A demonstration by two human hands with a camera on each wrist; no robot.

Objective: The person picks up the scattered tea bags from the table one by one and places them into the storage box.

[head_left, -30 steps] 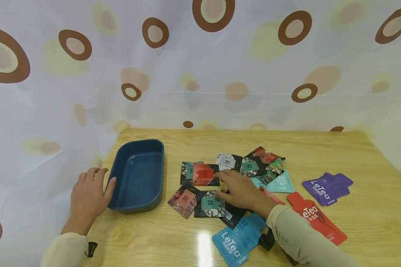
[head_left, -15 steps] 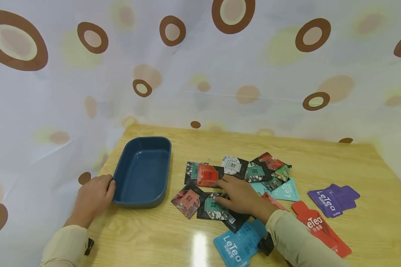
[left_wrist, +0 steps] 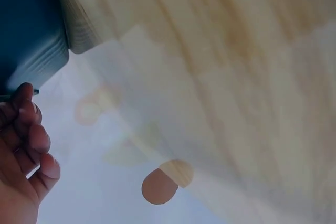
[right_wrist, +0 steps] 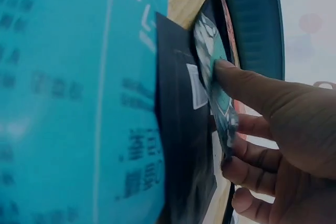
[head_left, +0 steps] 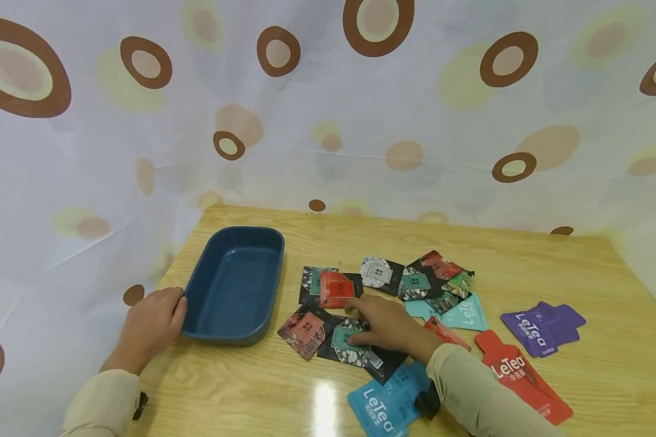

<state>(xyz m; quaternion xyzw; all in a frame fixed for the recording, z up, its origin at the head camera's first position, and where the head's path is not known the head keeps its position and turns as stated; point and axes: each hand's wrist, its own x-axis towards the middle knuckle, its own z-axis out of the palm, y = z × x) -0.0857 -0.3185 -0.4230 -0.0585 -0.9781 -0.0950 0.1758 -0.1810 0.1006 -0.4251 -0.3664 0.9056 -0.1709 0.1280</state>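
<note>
At the near left side of a dark blue bin point(head_left: 224, 342), my left hand point(head_left: 153, 321) grips the rim with its fingers curled. The left wrist view shows those fingertips point(left_wrist: 25, 94) at the bin's corner. My right hand point(head_left: 388, 325) pinches a black sachet with a green label point(head_left: 341, 341), thumb on its printed face and fingers behind, as the right wrist view shows. That sachet point(right_wrist: 209, 43) stands tilted in this view. Close by lie a sachet with a pink label point(head_left: 306, 329) and a red-fronted sachet point(head_left: 339, 291).
More sachets lie behind the right hand, including a white-fronted sachet point(head_left: 379, 273). A blue LeTea pouch point(head_left: 379, 403) lies below the right forearm. To the right are a red LeTea pouch point(head_left: 525, 382) and a purple LeTea pouch point(head_left: 543, 328). A patterned curtain point(head_left: 306, 109) borders the wooden table point(head_left: 240, 394).
My left hand has come from beside the bin onto its rim, and the bin has shifted slightly right. The fingers of my right hand have closed in on the green-labelled sachet. The view has tilted.
</note>
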